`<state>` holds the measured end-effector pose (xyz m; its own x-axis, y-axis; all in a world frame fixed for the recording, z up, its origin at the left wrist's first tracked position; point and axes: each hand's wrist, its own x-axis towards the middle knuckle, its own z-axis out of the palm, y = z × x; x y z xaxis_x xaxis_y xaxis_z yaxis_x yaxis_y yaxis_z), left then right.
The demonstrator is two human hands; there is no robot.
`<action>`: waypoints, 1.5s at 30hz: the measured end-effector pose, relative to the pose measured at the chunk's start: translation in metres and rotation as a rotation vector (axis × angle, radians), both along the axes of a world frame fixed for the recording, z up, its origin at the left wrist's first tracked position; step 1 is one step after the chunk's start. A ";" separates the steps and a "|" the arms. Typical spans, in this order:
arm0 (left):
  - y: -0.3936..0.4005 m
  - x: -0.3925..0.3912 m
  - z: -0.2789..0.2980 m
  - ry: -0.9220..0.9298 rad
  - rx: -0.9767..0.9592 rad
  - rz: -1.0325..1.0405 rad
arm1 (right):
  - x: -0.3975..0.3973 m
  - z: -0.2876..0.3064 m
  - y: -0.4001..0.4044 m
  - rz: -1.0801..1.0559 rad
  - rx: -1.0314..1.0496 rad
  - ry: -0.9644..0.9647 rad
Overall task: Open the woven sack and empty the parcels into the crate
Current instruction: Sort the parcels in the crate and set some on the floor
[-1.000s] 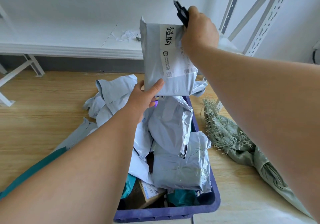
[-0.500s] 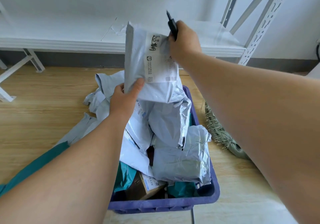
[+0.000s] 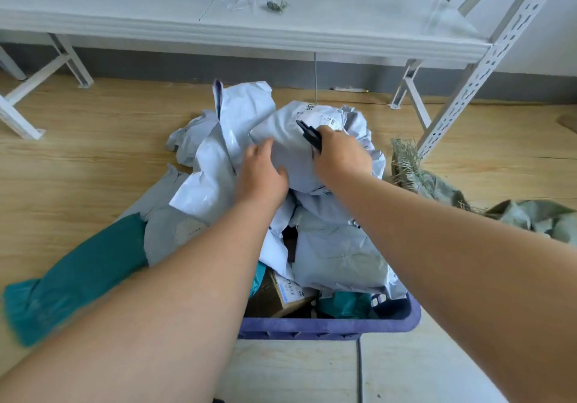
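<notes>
— Where is the top grey parcel lying?

— It is lying on the heap of parcels filling the purple crate, at the heap's far end. Both hands are resting on it.

— How is each grip looking?

— The left hand is spreading its fingers flat against the parcel's near left side. The right hand is curling closed around a black tool, pressing on the parcel's right side.

— And the woven sack?

— It is lying crumpled on the floor, just right of the crate.
</notes>
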<state>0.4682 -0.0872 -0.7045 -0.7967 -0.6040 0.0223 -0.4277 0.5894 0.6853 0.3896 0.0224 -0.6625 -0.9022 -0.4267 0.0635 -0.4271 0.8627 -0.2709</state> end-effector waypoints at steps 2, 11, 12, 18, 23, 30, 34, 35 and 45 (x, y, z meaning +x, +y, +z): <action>-0.007 0.000 -0.010 -0.152 0.088 -0.085 | 0.003 -0.008 -0.002 -0.012 0.094 -0.155; -0.046 0.059 0.034 0.589 -0.047 0.357 | 0.065 0.000 -0.038 -0.094 -0.323 -0.011; -0.049 0.066 0.032 0.614 -0.093 0.430 | 0.079 -0.007 -0.041 -0.088 -0.393 -0.082; -0.037 0.080 0.006 -0.255 0.314 0.302 | 0.145 -0.066 -0.017 -0.060 -0.361 -0.496; -0.023 0.082 -0.014 -0.628 0.399 0.124 | 0.151 -0.072 0.016 0.016 -0.014 -0.695; -0.018 0.069 -0.032 -0.535 0.289 0.207 | 0.146 -0.069 0.041 0.228 0.270 -0.802; -0.023 0.056 -0.032 -0.514 0.256 0.212 | 0.139 -0.067 0.042 0.164 0.242 -0.670; -0.026 0.051 -0.032 -0.484 0.284 0.185 | 0.135 -0.064 0.041 0.138 0.237 -0.644; -0.078 0.046 -0.033 -0.296 0.581 -0.169 | 0.108 -0.039 0.016 -0.041 0.115 -0.393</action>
<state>0.5142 -0.1648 -0.7371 -0.8039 -0.3182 -0.5025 -0.5805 0.2359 0.7794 0.4979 0.0385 -0.7011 -0.8644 -0.3745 -0.3357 -0.2753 0.9109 -0.3073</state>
